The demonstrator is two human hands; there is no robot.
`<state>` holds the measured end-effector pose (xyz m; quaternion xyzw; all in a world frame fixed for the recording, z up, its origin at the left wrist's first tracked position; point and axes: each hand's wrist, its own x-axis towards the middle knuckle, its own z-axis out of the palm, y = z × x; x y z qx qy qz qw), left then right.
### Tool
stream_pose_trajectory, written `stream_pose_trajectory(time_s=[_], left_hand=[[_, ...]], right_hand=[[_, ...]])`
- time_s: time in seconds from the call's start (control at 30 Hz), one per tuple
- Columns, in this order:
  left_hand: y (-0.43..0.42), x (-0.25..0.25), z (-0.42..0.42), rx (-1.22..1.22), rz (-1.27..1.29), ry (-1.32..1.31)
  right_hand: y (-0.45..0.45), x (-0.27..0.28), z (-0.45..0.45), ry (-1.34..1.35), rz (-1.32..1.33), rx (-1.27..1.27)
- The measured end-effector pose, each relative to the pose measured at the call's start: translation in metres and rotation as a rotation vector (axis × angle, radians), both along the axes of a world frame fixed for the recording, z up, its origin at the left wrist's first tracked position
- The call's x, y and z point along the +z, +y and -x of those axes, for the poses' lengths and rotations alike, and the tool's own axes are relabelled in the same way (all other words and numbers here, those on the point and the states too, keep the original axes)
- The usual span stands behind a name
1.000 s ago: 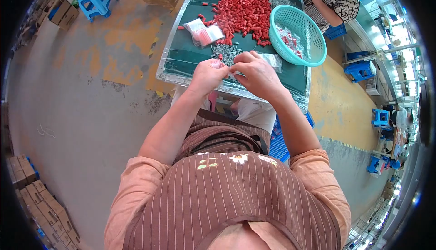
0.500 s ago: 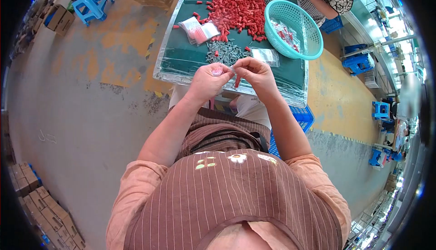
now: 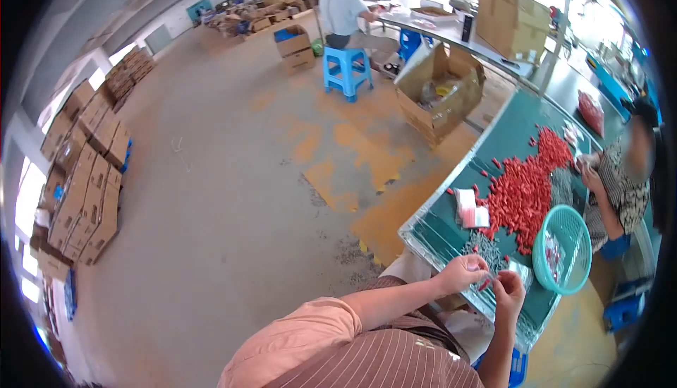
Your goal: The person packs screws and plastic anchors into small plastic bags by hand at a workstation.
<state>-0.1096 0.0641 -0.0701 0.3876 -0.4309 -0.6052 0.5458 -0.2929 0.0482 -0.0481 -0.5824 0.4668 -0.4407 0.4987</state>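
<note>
My left hand (image 3: 460, 275) and my right hand (image 3: 509, 293) are close together over the near edge of the green table (image 3: 431, 224). Both are closed, fingertips pinching a small clear plastic bag (image 3: 492, 276) between them. A red plug (image 3: 484, 285) shows just under the fingers; whether it is inside the bag I cannot tell. Beyond my hands lie a heap of grey screws (image 3: 485, 247) and a large pile of red plastic plugs (image 3: 520, 197). A stack of small bags (image 3: 465, 207) lies left of the pile. Right of my hands stands a turquoise basket (image 3: 541, 264) with filled bags inside.
A co-worker (image 3: 620, 190) is at the table's right side, hands near the pile. Farther back, another person (image 3: 342, 10) sits on a blue stool (image 3: 345, 70). An open cardboard box (image 3: 430, 116) stands beyond the table. Stacked cartons (image 3: 92, 197) line the left.
The view has swung left and up, so the table now appears at the right and more of the room shows. My hands still pinch the small bag close together.
</note>
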Motion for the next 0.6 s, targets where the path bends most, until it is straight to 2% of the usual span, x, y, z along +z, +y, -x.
stream_pose_trajectory(time_s=[0.2, 0.6], left_hand=[[-0.001, 0.0, -0.001, 0.015, 0.024, -0.024], [0.006, 0.011, 0.009, -0.052, 0.056, -0.018]], right_hand=[[0.003, 0.011, -0.003, -0.084, -0.04, 0.004], [0.009, 0.007, 0.006, -0.032, 0.035, -0.013]])
